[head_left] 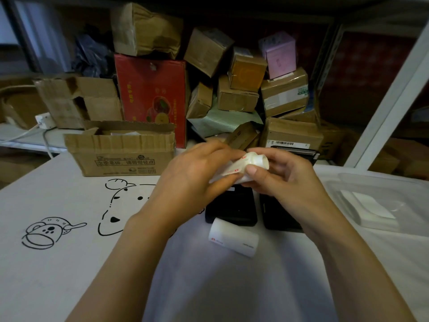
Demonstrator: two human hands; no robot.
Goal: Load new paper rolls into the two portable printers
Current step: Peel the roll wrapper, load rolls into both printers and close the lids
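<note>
Left hand and right hand are raised together above the table, both pinching one white paper roll in clear plastic wrap with red print. Directly below lie two black portable printers, left and right, side by side. A second wrapped white roll, red logo unreadable, lies just near of the left printer. Far left, an open brown carton with Chinese lettering; contents unclear. Right, a clear plastic tray holds white sheets.
</note>
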